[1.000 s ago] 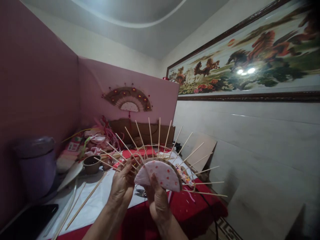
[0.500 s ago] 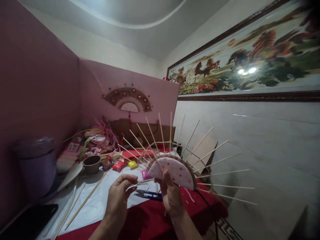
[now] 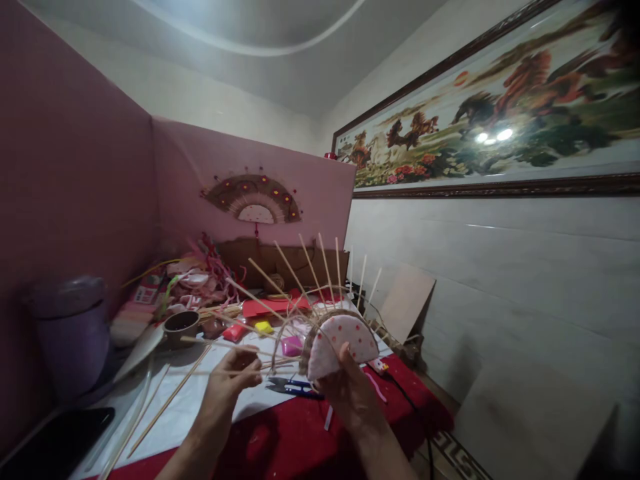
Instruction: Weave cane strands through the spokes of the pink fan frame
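My right hand point(image 3: 353, 393) grips a fan frame by its half-round white panel with red dots point(image 3: 345, 337), thumb on the front. Thin wooden sticks point(image 3: 313, 267) radiate from a brown woven band point(image 3: 307, 350) along the panel's curved edge. A loop of brown cord point(image 3: 276, 343) hangs at the fan's left side. My left hand point(image 3: 233, 377) is among the leftmost sticks, with fingers curled toward the thumb. Whatever lies between those fingertips is too small to make out. Blue-handled thread snips point(image 3: 295, 388) lie on the table between my hands.
White paper point(image 3: 200, 400) and a red cloth point(image 3: 285, 447) cover the table. A brown cup point(image 3: 181, 328), red packet point(image 3: 234, 333), yellow packet point(image 3: 263, 327) and pink packet point(image 3: 291, 345) stand behind. A phone point(image 3: 60, 440) lies at left. A finished fan point(image 3: 257, 200) hangs on the pink board.
The fan has turned, its sticks now reaching farther left past my left hand and fewer showing at right. My left hand has shifted slightly left, and its fingers now meet the leftmost sticks.
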A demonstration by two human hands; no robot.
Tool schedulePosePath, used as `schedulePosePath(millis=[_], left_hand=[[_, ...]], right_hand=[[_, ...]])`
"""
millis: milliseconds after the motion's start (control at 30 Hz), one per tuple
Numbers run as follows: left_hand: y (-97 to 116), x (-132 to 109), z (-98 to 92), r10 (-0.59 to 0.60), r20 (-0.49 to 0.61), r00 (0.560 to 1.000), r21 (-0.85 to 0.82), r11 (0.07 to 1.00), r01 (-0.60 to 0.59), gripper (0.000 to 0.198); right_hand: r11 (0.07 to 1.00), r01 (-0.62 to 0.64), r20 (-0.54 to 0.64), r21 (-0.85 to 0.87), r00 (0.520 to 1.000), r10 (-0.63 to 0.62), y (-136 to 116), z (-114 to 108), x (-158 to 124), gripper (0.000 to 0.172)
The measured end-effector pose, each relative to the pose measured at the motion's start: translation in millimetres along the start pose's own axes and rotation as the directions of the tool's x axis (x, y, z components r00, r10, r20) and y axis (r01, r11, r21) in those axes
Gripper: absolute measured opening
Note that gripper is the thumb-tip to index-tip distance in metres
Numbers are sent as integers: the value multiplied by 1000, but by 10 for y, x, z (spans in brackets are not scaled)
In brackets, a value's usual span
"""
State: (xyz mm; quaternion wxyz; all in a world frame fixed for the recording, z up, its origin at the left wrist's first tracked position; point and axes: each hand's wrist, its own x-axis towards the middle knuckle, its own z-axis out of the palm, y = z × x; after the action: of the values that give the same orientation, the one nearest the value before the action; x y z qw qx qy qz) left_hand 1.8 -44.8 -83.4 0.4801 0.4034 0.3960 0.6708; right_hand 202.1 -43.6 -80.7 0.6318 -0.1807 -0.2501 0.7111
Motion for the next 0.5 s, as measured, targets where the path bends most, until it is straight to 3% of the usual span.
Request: schedulePosePath(millis=[167, 300, 500], left_hand=[[-36, -3, 250, -113, 182, 977, -15, 993, 118, 29], [-36, -1, 464, -186, 353, 917, -124, 962, 243, 17], [24, 0, 641, -189, 268, 945, -265, 928, 261, 25]], right_hand=[[995, -98, 74, -18, 992, 99, 101, 10, 32, 48], [987, -159, 231, -5, 960, 156, 213, 58, 100, 55], [961, -229, 347, -152, 898, 269, 268, 230, 209, 58]])
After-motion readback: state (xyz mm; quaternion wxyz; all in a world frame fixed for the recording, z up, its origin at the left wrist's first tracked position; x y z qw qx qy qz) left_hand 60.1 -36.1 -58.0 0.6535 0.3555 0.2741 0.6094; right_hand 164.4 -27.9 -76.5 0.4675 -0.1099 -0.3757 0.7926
